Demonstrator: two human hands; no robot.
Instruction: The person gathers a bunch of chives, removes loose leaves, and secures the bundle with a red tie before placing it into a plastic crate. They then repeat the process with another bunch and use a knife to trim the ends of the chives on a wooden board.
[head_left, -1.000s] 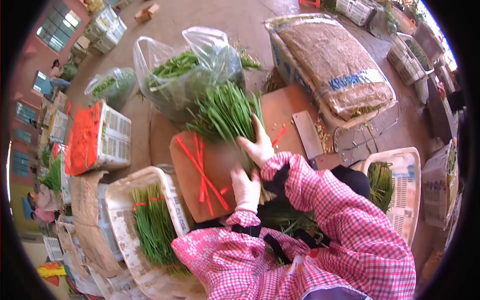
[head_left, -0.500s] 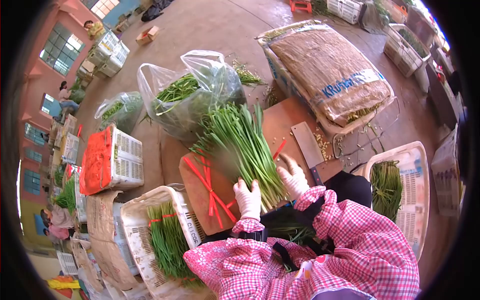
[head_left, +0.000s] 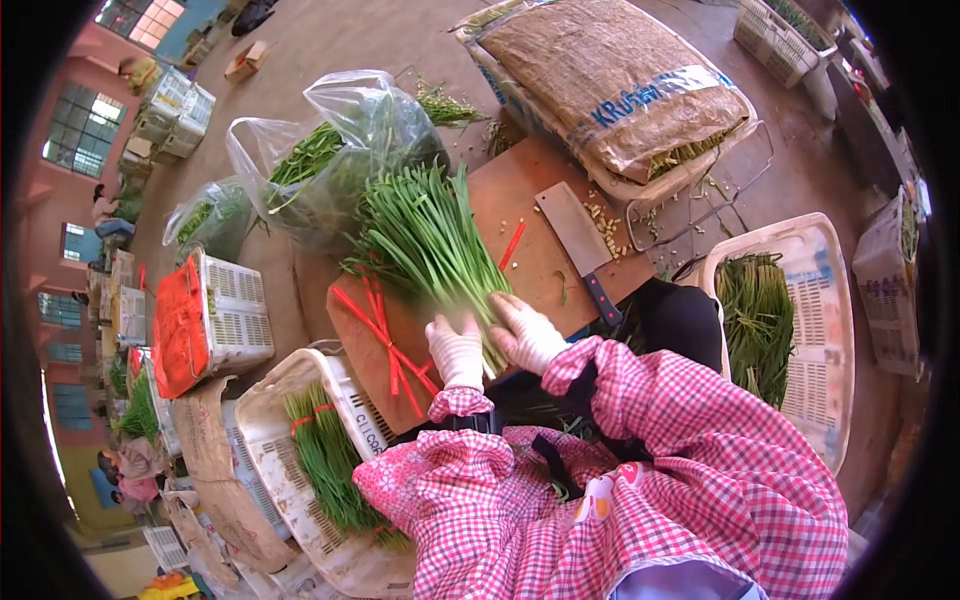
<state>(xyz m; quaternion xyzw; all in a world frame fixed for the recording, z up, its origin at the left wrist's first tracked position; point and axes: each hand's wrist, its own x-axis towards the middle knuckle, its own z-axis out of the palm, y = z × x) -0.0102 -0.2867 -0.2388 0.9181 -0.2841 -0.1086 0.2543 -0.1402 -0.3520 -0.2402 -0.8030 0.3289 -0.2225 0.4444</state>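
Observation:
A loose bunch of long green chives (head_left: pixel 425 225) lies on a brown cutting board (head_left: pixel 540 275), leaf tips pointing away and pale stem ends towards me. My left hand (head_left: pixel 456 350), wrapped in white, presses on the left side of the stems; its fingertips are partly blurred. Around the right side curls my right hand (head_left: pixel 527 333), also wrapped in white, with fingers over the lower stems. Red ties (head_left: pixel 385 340) lie crossed on the board left of the bunch, and another red tie (head_left: pixel 512 245) is to its right. A cleaver (head_left: pixel 575 230) with a dark handle rests further right.
Clear plastic bags (head_left: pixel 330 180) of greens stand behind the board. A wrapped crate (head_left: pixel 610 80) is at the back right. White crates with greens flank me at left (head_left: pixel 370 425) and right (head_left: pixel 815 330). A red-covered crate (head_left: pixel 240 310) stands further left; other people sit along the far left.
The view has shifted, so the surroundings sit further left and higher. My right hand has closed in from beside the bunch onto its lower stems. My left hand stays at the left side.

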